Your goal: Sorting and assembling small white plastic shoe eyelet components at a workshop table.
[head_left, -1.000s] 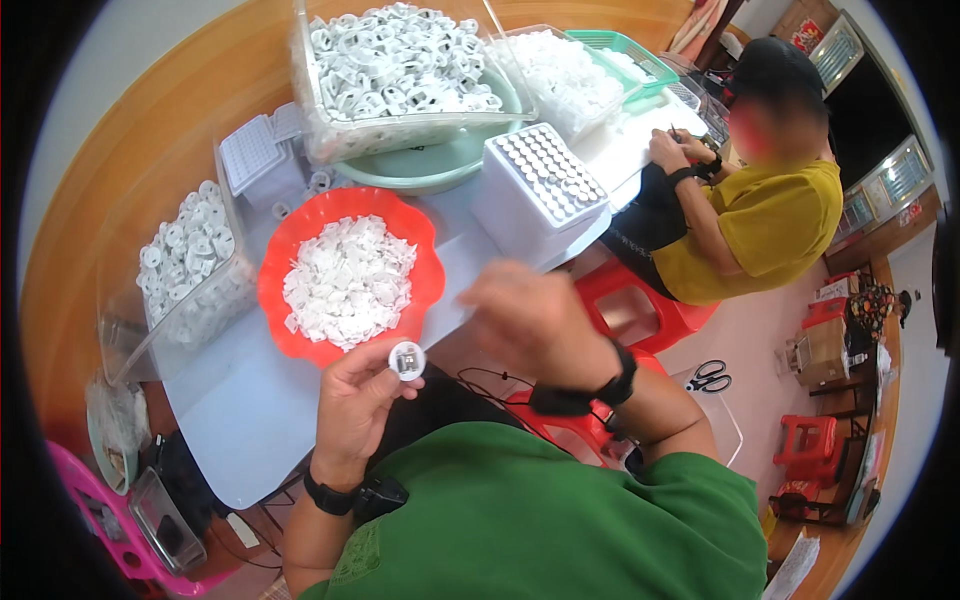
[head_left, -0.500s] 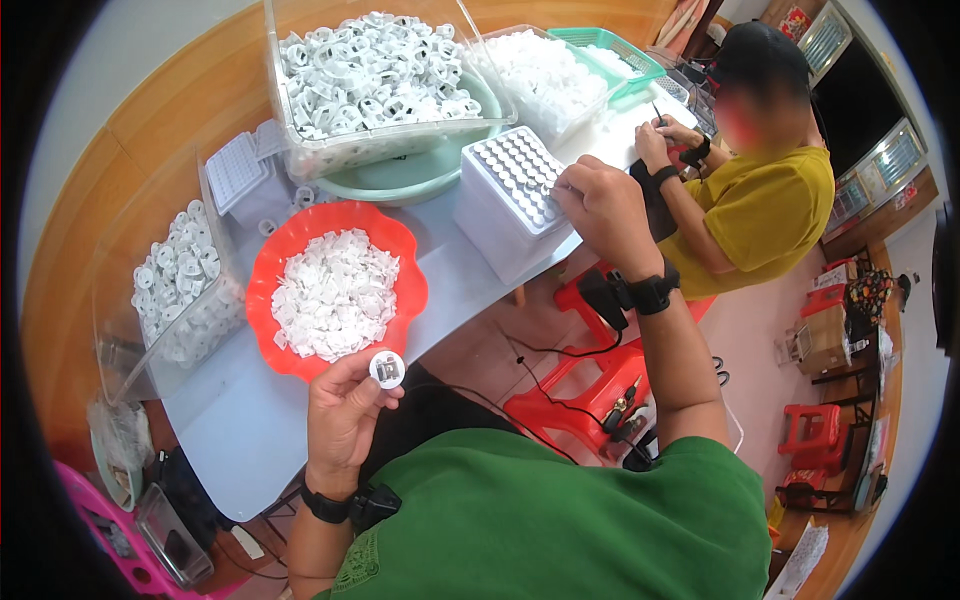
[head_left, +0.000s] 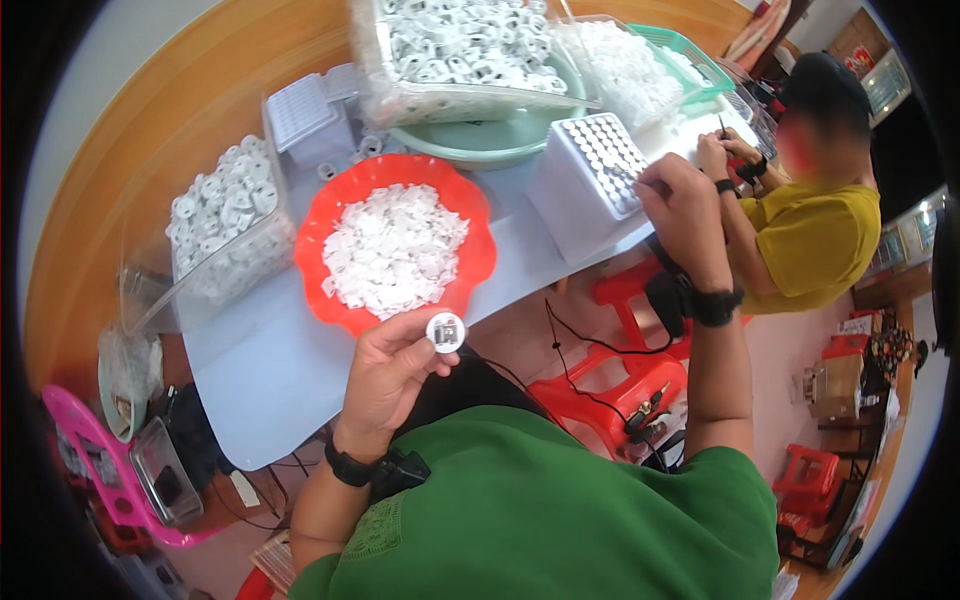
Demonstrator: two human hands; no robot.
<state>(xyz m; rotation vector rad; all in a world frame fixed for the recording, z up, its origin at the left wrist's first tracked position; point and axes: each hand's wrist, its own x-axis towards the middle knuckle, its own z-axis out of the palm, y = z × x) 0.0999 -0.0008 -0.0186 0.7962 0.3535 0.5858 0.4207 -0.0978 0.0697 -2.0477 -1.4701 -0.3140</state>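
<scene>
My left hand [head_left: 392, 370] pinches a small round white plastic part [head_left: 445, 333] between thumb and fingers. A dark, metallic-looking piece sits in the middle of that part. My right hand [head_left: 680, 205] is closed in a pinch at the right edge of a tall white box [head_left: 575, 215]. Rows of small round white pieces [head_left: 605, 150] cover the top of this box. Whatever the right fingertips hold is too small and blurred to name. Just beyond my left hand is a red scalloped bowl [head_left: 475, 215] heaped with small flat white pieces [head_left: 395, 255].
Clear bins [head_left: 380, 105] of white round parts [head_left: 225, 195] stand at the back and left, one over a pale green basin [head_left: 470, 155]. Red stools [head_left: 615, 390] and cables are below the table [head_left: 255, 390]. A co-worker in a yellow shirt [head_left: 815, 240] works at the right.
The whole scene has shifted right and slightly up in the picture. My left hand keeps hold of the round part, and my right hand stays at the box's top edge.
</scene>
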